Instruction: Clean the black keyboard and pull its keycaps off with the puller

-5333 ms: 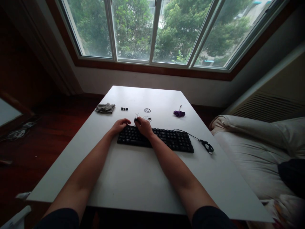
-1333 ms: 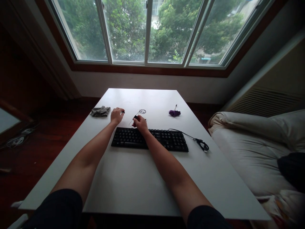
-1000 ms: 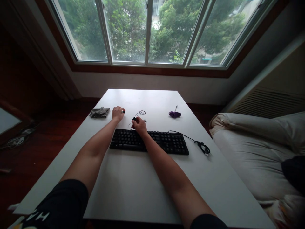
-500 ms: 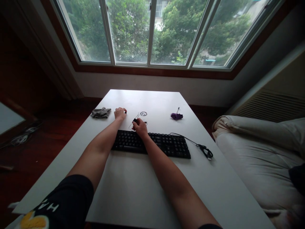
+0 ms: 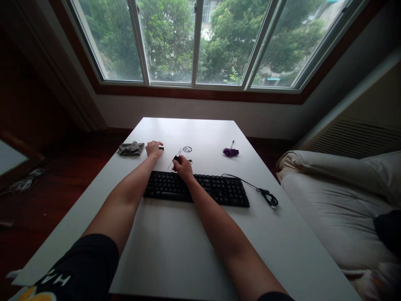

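Observation:
A black keyboard [image 5: 219, 189] lies across the white table. My left hand [image 5: 154, 149] rests beyond its left end, fingers curled around a small black object [image 5: 161, 148] at the tabletop. Just behind the keyboard, my right hand [image 5: 183, 167] pinches another small black piece [image 5: 176, 158]; its kind is too small to make out. Thin dark wire-like lines [image 5: 179, 151] run beside the right fingers. A small ring-shaped item [image 5: 187, 149] lies behind that hand, and a further dark bit beside it is partly hidden.
A crumpled grey cloth [image 5: 130, 149] lies at the table's left edge. To the right are a purple cloth-like bundle [image 5: 231, 152] with a thin stick by it, and the bundled keyboard cable [image 5: 268, 197]. A pale sofa [image 5: 313, 205] stands beyond the table's right side.
My left hand has shifted slightly left relative to the table, and more of the small black object shows at its fingertips. My right hand stays nearly in place. The view has moved a little.

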`<state>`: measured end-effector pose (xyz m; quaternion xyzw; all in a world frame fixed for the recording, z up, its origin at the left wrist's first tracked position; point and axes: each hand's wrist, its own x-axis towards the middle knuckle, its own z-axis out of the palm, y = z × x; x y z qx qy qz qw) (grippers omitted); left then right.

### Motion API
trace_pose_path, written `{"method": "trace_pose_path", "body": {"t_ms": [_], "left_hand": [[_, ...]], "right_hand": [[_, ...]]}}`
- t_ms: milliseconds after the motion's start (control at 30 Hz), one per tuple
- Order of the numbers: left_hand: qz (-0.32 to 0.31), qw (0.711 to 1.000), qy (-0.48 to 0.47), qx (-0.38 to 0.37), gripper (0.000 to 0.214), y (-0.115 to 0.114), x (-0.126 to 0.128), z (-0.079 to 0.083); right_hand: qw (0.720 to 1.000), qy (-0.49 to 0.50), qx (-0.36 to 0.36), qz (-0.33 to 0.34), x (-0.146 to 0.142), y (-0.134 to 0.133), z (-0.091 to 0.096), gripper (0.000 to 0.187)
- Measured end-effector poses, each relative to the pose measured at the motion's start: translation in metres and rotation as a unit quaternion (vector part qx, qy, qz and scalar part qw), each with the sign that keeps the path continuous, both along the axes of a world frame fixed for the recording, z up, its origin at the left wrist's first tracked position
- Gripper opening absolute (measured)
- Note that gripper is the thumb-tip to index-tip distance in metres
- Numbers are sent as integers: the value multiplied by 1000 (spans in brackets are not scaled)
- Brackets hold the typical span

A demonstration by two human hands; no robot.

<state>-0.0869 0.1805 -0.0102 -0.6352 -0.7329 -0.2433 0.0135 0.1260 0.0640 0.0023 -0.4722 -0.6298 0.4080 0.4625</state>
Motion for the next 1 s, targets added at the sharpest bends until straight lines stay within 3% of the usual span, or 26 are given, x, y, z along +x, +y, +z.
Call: {"method": "trace_pose_path", "body": {"t_ms": [367,767,1000], "left_hand": [[7,1000,-19,-6,20,6,-1,-5],[31,998,-57,25,38,-16,-20,-9],[40,996,-77,8,50,-11,-29,-11]], "right_hand": [[1000,-7,8,0,0,-1,0,15],[1000,-11,8,0,0,-2,2,16],[1000,-13,7,-3,0,-2,1,18]]}}
